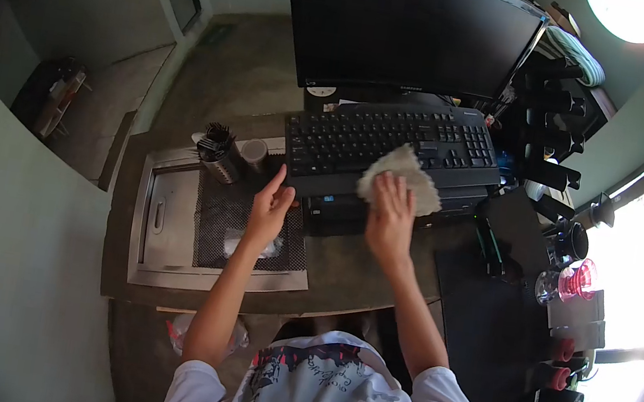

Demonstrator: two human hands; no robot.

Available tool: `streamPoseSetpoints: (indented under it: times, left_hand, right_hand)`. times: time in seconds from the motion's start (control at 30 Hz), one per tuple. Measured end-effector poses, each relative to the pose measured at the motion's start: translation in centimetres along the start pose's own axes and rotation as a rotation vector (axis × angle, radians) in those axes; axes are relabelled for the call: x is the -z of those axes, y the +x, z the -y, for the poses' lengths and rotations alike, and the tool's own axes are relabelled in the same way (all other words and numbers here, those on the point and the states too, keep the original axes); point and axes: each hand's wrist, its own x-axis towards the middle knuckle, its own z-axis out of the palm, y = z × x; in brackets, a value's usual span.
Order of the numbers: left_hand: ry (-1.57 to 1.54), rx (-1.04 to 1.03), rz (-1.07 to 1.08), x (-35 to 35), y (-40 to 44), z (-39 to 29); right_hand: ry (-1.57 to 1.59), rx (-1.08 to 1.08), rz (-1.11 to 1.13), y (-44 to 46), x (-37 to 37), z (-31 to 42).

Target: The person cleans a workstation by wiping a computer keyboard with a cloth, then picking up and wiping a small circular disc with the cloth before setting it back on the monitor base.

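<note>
A black keyboard (364, 145) lies in front of the large dark monitor (414, 32), on top of a black box-like unit (337, 212). My right hand (390, 215) presses a pale, fuzzy cloth (406, 168) onto the keyboard's front edge, and the cloth covers some of the lower keys. At the keyboard's left front corner is my left hand (271, 206), with its thumb and index finger apart and the index fingertip beside the corner. Whether it grips the keyboard's edge is hard to tell.
Left of the keyboard stand a holder with dark sticks (218, 159) and a pale cup (254, 152). A metal tray (169, 220) with a mesh mat lies on the counter. Several black cups and a pink glass item (579, 279) line the right side.
</note>
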Motion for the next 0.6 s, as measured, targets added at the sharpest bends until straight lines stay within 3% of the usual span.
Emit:
streamPoseSetpoints:
  times: [0.1,0.27,0.37,0.43,0.5,0.6]
  left_hand:
    - [-0.035,-0.052,0.057,0.4,0.1,0.6]
    - [0.005,-0.112,0.115,1.0,0.7,0.7]
    - [0.009,0.007,0.097,0.7,0.5,0.5]
    - [-0.009,0.001,0.105,0.9,0.9,0.6]
    - [-0.023,-0.006,0.104,1.3,1.3,0.7]
    - [-0.038,0.044,0.057,1.6,2.0,1.4]
  right_hand:
    - [0.107,0.127,0.071,-0.2,-1.9,5.5]
    - [0.376,0.12,0.282,-1.0,-0.8,8.0]
    - [0.941,-0.559,0.43,-1.8,2.8,5.8]
    - [0.953,-0.529,0.213,-2.2,3.9,2.3]
    - [1.24,-0.711,-0.018,-1.3,5.8,-0.5]
    - [1.263,-0.663,-0.235,0.9,9.8,-5.2]
